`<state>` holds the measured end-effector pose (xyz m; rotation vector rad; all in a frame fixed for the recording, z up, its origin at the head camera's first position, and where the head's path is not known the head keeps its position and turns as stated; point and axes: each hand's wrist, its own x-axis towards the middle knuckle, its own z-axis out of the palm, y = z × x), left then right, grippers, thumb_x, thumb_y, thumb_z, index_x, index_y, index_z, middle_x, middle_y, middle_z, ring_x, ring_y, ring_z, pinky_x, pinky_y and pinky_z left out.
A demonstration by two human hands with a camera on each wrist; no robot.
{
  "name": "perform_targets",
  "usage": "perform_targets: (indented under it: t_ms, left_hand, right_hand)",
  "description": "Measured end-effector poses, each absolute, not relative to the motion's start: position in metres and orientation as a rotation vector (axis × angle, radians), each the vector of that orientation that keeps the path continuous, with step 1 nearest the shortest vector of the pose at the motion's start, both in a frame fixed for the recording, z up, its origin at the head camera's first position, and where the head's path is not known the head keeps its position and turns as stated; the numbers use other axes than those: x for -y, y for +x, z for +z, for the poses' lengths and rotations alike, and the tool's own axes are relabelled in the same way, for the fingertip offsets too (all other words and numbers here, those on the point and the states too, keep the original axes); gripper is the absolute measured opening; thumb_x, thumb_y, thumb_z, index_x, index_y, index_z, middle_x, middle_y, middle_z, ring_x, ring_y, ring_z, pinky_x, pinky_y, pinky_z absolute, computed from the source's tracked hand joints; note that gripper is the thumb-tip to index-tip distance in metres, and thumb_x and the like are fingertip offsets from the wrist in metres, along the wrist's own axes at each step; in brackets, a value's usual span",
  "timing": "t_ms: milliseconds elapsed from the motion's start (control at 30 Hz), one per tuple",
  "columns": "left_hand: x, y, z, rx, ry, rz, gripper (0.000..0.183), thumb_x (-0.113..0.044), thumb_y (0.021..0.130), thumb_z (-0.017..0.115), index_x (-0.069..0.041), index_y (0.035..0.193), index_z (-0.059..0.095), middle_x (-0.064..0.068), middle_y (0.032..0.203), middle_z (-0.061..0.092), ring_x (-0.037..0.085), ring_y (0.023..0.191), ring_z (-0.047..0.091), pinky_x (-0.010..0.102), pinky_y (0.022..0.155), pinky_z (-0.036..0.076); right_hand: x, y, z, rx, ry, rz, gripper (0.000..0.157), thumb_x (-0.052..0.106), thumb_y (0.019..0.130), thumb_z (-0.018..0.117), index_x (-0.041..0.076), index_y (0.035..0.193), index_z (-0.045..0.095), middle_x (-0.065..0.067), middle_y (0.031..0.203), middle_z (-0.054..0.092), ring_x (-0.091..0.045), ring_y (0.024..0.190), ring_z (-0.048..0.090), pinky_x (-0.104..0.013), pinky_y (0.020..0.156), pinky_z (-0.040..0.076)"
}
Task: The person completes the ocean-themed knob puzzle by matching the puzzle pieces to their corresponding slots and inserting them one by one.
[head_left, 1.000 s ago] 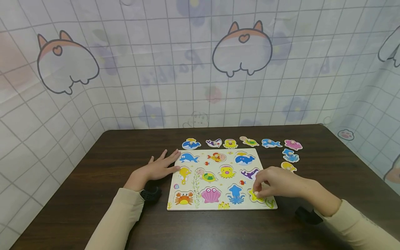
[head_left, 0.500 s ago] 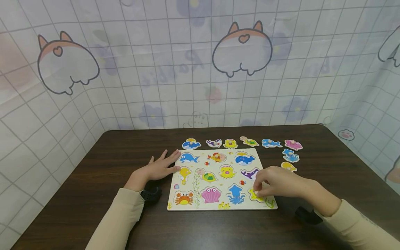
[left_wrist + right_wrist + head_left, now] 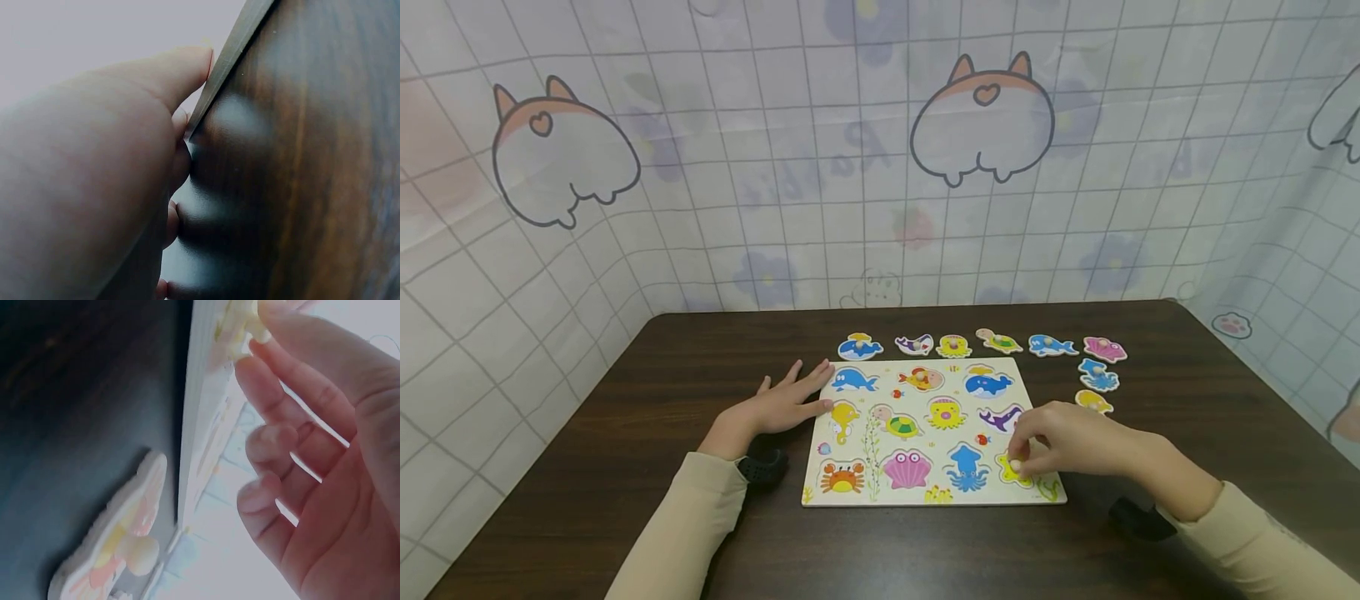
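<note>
A cream puzzle board point(image 3: 925, 446) with sea-animal pictures lies flat on the dark table. At its lower right, my right hand point(image 3: 1067, 437) pinches the small round knob of a yellow starfish puzzle piece point(image 3: 1011, 477) between thumb and index finger. The starfish overlaps its place on the board, and its right part is hidden by the fingers. In the right wrist view the other fingers curl loosely below the knob point(image 3: 257, 328). My left hand point(image 3: 775, 408) rests with spread fingers at the board's left edge, fingertips and thumb on it. A knobbed fish piece point(image 3: 921, 378) sits in the top row.
Loose knobbed pieces line the table behind the board, including a whale point(image 3: 859, 346), an octopus point(image 3: 953, 346) and a turtle point(image 3: 998, 340). To the right lie a pink shell point(image 3: 1105, 348), a blue squid point(image 3: 1098, 375) and a yellow piece point(image 3: 1093, 401). A patterned cloth point(image 3: 850, 225) hangs behind.
The starfish piece and the right hand shift very slightly at the board's lower right. The left hand stays in place.
</note>
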<state>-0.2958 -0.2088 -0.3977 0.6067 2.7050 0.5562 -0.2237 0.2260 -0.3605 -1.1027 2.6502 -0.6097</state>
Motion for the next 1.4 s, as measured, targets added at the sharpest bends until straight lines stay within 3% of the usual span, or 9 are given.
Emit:
perform_targets:
  t_ms: [167,500,700,1400]
  left_hand:
    - [0.209,-0.296,-0.398,-2.706,0.602,0.551,0.079,-0.055,0.107,0.044,-0.018,0.167,0.010,0.005,0.172,0.005,0.040,0.155,-0.009,0.074,0.112,-0.009]
    - [0.210,-0.292,-0.396,-2.698,0.599,0.556,0.078,-0.055,0.107,0.044,-0.018,0.167,0.010,0.006,0.172,0.005,0.041,0.155,-0.009,0.074,0.112,-0.010]
    - [0.208,-0.291,-0.398,-2.684,0.608,0.565,0.078,-0.055,0.107,0.044,-0.019,0.167,0.010,0.006,0.172,0.004,0.040,0.155,-0.009,0.074,0.112,-0.010]
    - [0.209,-0.294,-0.397,-2.709,0.593,0.555,0.079,-0.056,0.106,0.044,-0.019,0.167,0.010,0.005,0.172,0.005,0.040,0.155,-0.009,0.074,0.113,-0.010]
  right_hand:
    - [-0.238,-0.225,-0.357,-2.663,-1.068,-0.665,0.019,0.028,0.087,0.084,0.021,0.104,0.079,0.019,0.085,0.062,-0.003,0.068,0.052,-0.023,0.059,0.048]
    - [-0.270,-0.233,-0.352,-2.729,-0.935,-0.741,0.026,0.026,0.089,0.082,0.013,0.111,0.077,0.010,0.097,0.069,-0.005,0.076,0.056,-0.025,0.065,0.053]
    - [-0.291,-0.237,-0.358,-2.755,-0.901,-0.787,0.024,0.023,0.090,0.081,0.010,0.110,0.077,0.013,0.082,0.060,-0.005,0.071,0.053,-0.024,0.060,0.048]
    - [-0.310,-0.249,-0.367,-2.494,-0.833,-0.887,0.011,0.015,0.089,0.080,0.011,0.095,0.073,0.008,0.076,0.060,-0.005,0.067,0.053,-0.023,0.059,0.045]
